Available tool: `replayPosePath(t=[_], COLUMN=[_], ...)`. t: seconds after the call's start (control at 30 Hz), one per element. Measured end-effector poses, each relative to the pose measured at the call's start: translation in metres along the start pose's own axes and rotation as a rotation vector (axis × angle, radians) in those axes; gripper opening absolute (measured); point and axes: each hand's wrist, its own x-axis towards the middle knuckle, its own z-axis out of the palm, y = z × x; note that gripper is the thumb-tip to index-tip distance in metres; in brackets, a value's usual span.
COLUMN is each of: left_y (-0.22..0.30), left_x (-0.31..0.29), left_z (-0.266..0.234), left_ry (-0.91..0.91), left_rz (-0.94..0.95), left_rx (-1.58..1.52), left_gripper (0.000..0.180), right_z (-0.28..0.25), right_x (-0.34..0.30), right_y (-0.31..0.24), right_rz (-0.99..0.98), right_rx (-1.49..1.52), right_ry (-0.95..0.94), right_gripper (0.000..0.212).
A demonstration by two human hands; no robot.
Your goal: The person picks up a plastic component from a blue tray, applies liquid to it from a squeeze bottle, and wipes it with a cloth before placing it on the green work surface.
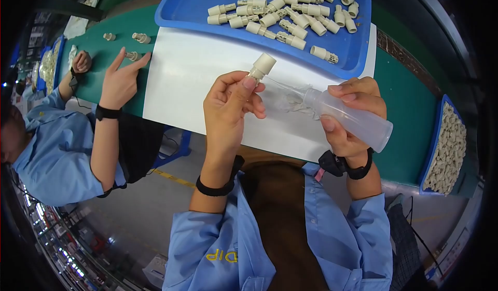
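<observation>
Between the thumb and fingers of my left hand [228, 99] is a cream plastic connector [263, 65], tilted with its wide round end up. My right hand [355, 114] is wrapped round a translucent squeeze bottle [358, 119]. The bottle lies nearly level, and its thin clear nozzle [284, 85] points left, its tip close to the connector; whether they touch I cannot tell. Beneath the nozzle, a crumpled clear-and-grey scrap [296, 104] rests on the white sheet [181, 78]. Beyond my hands, a blue tray [194, 25] holds many similar cream connectors [291, 30].
At the left a co-worker's hand [120, 81] touches a cream connector [133, 56] on the green table [93, 75]; two more stand nearby. A blue bin [429, 158] full of small cream parts sits at the right edge. Another full bin [51, 65] is far left.
</observation>
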Motion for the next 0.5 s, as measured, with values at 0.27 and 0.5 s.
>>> replayPosePath(t=[0.27,0.5], left_y=[-0.004,0.001], left_x=[0.005,0.008], left_z=[-0.011,-0.02], left_ry=[-0.146,-0.249], left_rz=[-0.193,-0.439], left_rx=[-0.324,-0.693], left_gripper=[0.029,0.028], right_z=[0.002,0.003], right_x=[0.0,-0.001], right_y=[0.002,0.003], right_rz=[0.013,-0.012], right_rx=[0.033,0.02], right_ry=[0.031,-0.062], right_gripper=[0.039,0.035])
